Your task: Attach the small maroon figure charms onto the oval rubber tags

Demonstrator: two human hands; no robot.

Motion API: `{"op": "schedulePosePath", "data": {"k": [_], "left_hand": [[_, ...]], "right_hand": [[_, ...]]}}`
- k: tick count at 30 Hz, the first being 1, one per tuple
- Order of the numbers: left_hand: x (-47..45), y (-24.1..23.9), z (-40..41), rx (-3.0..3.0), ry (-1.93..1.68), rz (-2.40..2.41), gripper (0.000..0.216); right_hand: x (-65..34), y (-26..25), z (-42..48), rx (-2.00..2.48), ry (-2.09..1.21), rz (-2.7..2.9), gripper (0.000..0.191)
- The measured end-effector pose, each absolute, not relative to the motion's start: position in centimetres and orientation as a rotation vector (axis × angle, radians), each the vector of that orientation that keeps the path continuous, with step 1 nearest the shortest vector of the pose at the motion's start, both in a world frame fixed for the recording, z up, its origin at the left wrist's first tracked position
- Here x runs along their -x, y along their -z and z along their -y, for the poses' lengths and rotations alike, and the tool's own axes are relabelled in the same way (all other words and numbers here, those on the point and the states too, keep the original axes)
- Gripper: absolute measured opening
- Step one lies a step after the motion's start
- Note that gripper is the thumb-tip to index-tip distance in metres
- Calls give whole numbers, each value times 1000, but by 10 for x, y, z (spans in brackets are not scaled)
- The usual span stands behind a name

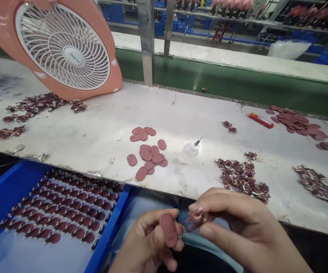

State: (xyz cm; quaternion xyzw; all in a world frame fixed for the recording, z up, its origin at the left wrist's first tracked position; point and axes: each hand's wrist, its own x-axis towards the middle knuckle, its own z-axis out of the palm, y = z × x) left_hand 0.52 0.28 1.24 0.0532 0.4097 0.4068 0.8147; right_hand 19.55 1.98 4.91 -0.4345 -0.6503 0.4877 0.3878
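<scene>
My left hand [149, 239] pinches a dark pink oval disc [168, 229] with small holes near its lower end. Close beside it, my right hand [232, 223] holds a small brownish-red bow-like piece [196, 218] between thumb and fingertips. A narrow gap separates the two parts. On the table ahead lie loose oval discs [151, 153] in a scattered group. A small white bottle with a needle tip [189, 151] stands to their right. Near my right hand is a pile of the small bow-like pieces [243, 178].
An orange fan [72, 53] stands at the back left. A blue tray [13, 182] holds rows of assembled pieces at lower left. More ovals [300, 123] and a red box cutter [261, 120] lie at right. A metal post [146, 45] rises before a green conveyor belt [220, 77].
</scene>
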Motion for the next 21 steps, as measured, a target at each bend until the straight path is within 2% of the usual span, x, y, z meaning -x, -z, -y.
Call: {"op": "schedulePosePath", "data": {"k": [9, 21], "left_hand": [[2, -8, 1, -154, -817, -790, 33], [1, -4, 3, -145, -793, -846, 38]], "right_hand": [[-179, -50, -25, 1100, -1241, 1831, 19], [-178, -52, -23, 1071, -1131, 1986, 28]]}}
